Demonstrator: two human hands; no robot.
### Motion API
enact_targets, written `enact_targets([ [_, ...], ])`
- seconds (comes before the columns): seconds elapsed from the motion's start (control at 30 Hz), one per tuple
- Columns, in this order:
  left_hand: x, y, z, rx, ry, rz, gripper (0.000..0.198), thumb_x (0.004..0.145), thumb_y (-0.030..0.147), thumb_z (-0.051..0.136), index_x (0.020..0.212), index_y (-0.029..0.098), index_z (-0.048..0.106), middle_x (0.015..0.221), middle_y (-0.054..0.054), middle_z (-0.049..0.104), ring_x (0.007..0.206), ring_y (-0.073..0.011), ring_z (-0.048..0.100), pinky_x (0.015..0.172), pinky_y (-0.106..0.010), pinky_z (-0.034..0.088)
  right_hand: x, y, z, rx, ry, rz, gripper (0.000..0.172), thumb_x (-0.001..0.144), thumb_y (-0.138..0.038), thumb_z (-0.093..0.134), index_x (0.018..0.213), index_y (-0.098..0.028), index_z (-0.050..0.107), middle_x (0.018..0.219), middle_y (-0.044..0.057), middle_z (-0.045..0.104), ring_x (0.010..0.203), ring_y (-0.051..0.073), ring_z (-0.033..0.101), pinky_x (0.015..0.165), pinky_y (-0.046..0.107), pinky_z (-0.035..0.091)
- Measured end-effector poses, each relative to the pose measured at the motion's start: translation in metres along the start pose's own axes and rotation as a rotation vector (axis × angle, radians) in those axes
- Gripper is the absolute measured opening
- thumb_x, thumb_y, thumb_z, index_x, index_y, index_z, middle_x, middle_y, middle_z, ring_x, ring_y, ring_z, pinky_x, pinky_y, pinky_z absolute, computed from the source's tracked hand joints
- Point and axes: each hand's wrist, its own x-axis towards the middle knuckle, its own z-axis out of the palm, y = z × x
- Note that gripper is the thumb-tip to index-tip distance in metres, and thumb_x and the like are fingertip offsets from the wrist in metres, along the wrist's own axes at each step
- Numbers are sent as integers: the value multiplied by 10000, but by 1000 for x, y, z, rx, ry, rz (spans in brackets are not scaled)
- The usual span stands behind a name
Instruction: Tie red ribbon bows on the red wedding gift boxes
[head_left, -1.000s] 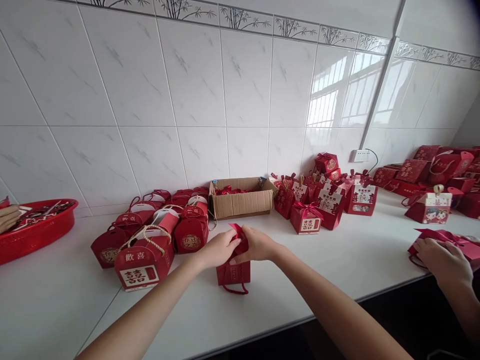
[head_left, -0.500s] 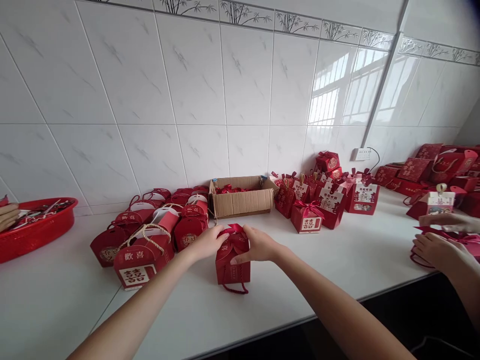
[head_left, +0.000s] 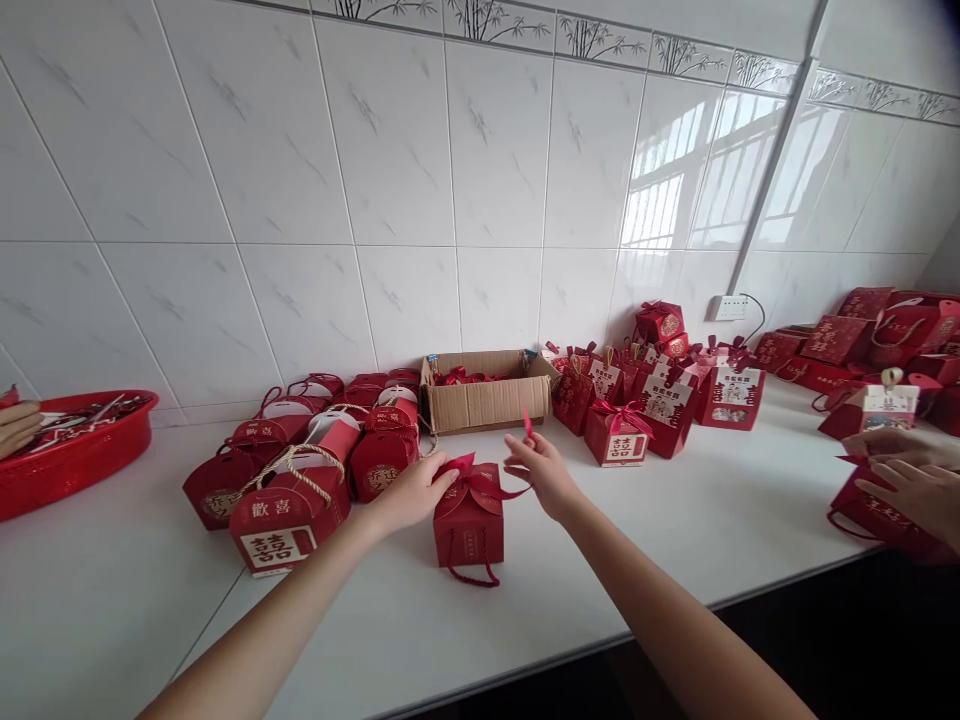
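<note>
A small red gift box (head_left: pixel 466 530) stands upright on the white counter in front of me, a dark red cord handle (head_left: pixel 474 580) hanging down its near side. Red satin ribbon (head_left: pixel 486 484) is tied in a bow across its top. My left hand (head_left: pixel 414 490) pinches the bow's left loop between thumb and fingers. Off to the box's right, my right hand (head_left: pixel 541 472) is raised and pinches the other side of the ribbon, whose red tip sticks up above the fingers.
An open cardboard box (head_left: pixel 487 402) holding red ribbons stands behind. Red gift boxes (head_left: pixel 289 515) crowd the left; more red bags (head_left: pixel 664 410) stand at right. A red basin (head_left: pixel 82 462) is far left, beside another person's hand. A co-worker's hands (head_left: pixel 911 475) handle a red box at far right.
My right hand has left the box top and moved up and right, drawing the ribbon out sideways. My left hand stays at the bow.
</note>
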Motion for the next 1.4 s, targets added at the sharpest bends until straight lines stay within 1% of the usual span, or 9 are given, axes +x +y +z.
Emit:
enact_targets([
  [0.1,0,2,-2,30,-21,0,335,840,511,412,865,216,568,769,-16,617,753,-209,572,644,-282,408,5,-1,-12,91,53,41,510,674,-444,707,632,-232,246,514,-112,238,432,55,263,432,216,310],
  [0.2,2,4,-3,73,-52,-12,320,852,502,396,825,215,535,721,1,582,687,-192,551,605,-275,380,4,-1,-22,145,70,86,519,666,-390,694,616,-230,203,480,-126,172,410,45,147,381,204,177],
  [0.53,2,-5,-6,120,-74,-2,290,847,474,437,914,229,576,925,-50,648,863,-239,583,722,-314,405,-11,2,-25,161,64,109,463,665,-287,707,619,-220,251,480,-124,201,403,31,139,391,195,108],
  [0.73,3,-10,-5,1,-12,13,299,759,515,564,783,217,575,761,-13,619,721,-208,552,647,-288,384,-15,1,-26,190,92,62,479,700,-392,678,624,-220,238,495,-118,176,412,42,125,394,200,121],
  [0.83,4,-11,-8,-148,66,28,305,792,513,518,768,211,546,739,6,575,709,-172,515,639,-265,387,-16,-12,-25,221,30,66,383,760,-534,477,632,-220,299,516,-87,243,413,65,182,386,213,148],
  [0.9,6,-11,-15,-274,132,40,282,824,482,474,777,208,516,761,8,548,694,-147,489,607,-242,386,-13,-24,-22,230,-13,55,331,747,-525,405,641,-219,338,540,-64,294,424,81,240,386,221,170],
  [1.07,15,6,-35,-603,254,110,135,785,330,490,789,195,490,711,24,464,515,-83,368,453,-206,294,0,-59,-3,174,-41,-57,217,703,-387,532,646,-205,430,588,-39,401,491,95,359,434,232,267],
  [1.23,24,38,-42,-826,373,264,222,750,267,603,947,215,514,787,25,512,661,-96,515,649,-241,434,11,-83,24,17,-37,-243,204,683,-382,697,705,-194,621,790,-4,594,745,123,504,627,242,370],
  [1.4,37,54,-36,-906,491,337,385,728,254,677,1056,224,478,848,11,588,817,-124,577,807,-281,440,16,-97,48,-101,-80,-363,233,677,-415,720,707,-191,662,723,-12,605,747,133,512,677,260,368],
])
